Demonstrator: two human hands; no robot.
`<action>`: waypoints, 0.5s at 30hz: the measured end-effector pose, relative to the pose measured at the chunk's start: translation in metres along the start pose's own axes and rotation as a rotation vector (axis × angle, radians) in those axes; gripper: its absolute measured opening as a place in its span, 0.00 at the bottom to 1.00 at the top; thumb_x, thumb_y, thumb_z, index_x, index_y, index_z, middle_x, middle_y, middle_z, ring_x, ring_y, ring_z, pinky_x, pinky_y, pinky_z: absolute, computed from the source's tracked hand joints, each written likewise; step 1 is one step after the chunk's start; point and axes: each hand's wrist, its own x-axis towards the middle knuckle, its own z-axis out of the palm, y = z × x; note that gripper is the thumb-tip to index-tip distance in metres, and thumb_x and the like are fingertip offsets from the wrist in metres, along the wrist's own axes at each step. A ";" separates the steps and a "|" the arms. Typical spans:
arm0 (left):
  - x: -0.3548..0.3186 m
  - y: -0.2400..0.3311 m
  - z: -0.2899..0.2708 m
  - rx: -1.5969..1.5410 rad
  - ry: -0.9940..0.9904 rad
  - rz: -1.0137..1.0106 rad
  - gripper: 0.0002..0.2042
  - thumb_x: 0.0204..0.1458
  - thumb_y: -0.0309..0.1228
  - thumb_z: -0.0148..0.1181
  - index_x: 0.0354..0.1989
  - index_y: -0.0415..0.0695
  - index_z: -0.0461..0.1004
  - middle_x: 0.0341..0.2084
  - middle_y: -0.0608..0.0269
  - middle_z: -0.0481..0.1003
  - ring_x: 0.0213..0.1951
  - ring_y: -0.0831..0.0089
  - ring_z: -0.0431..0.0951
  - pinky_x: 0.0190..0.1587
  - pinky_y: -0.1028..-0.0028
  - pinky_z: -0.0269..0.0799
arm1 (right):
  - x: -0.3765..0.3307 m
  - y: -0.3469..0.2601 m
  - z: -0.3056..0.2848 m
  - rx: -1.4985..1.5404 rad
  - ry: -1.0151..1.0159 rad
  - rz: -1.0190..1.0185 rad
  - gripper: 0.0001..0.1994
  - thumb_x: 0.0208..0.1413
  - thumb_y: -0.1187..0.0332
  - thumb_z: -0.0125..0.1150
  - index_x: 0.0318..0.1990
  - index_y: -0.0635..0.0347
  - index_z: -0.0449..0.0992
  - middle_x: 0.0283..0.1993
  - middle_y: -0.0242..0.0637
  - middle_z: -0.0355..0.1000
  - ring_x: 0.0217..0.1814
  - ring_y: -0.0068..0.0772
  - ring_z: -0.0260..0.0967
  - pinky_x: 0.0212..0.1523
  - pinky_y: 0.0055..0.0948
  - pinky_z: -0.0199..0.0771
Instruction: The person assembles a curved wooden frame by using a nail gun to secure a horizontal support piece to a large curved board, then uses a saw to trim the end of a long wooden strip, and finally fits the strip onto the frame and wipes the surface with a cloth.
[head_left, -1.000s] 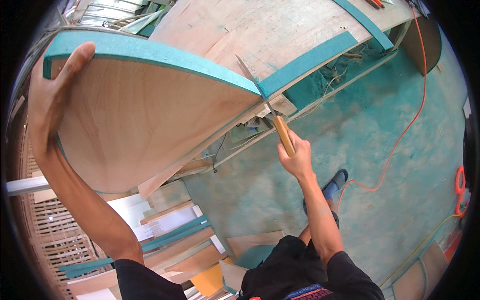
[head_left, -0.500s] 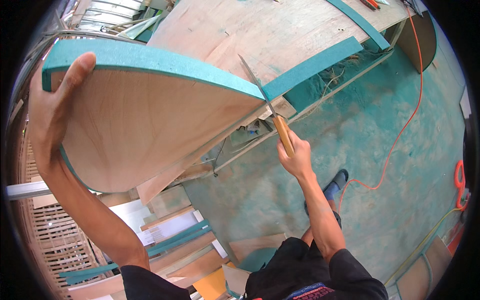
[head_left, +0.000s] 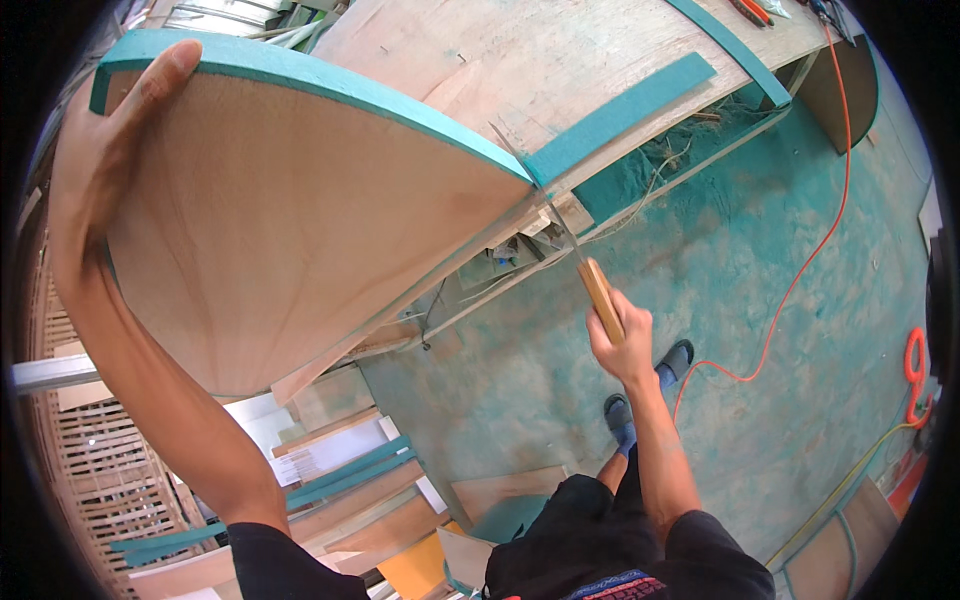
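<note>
My left hand [head_left: 105, 170] grips the far left corner of a curved plywood panel [head_left: 290, 230], its thumb over the teal edge strip [head_left: 330, 90]. The panel stands tilted on the workbench. In my right hand [head_left: 625, 340] is a handsaw with a wooden handle [head_left: 602, 300]. Its thin blade [head_left: 563, 225] runs up across the strip's right end, at the panel's corner. Just right of the blade, a teal strip offcut [head_left: 620, 118] lies flat along the bench edge. Whether the blade is inside a cut is too fine to tell.
The plywood workbench [head_left: 540, 60] bears another teal strip [head_left: 730, 50] and pliers [head_left: 752, 12]. An orange cord [head_left: 835, 200] hangs from it onto the teal-stained floor [head_left: 520, 370]. Boards and strips [head_left: 350, 480] are stacked at lower left beside a woven bamboo panel [head_left: 100, 450].
My right hand has drawn the saw back, down and to the right, so more blade shows below the strip. The panel's left end and my left hand have shifted upward in view.
</note>
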 end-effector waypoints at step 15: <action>0.039 -0.039 0.017 0.080 0.057 0.103 0.51 0.43 0.70 0.66 0.65 0.38 0.70 0.53 0.38 0.77 0.52 0.48 0.80 0.57 0.51 0.74 | -0.059 0.009 -0.041 -0.051 -0.085 0.059 0.15 0.56 0.70 0.71 0.25 0.63 0.69 0.18 0.39 0.62 0.17 0.29 0.59 0.22 0.30 0.60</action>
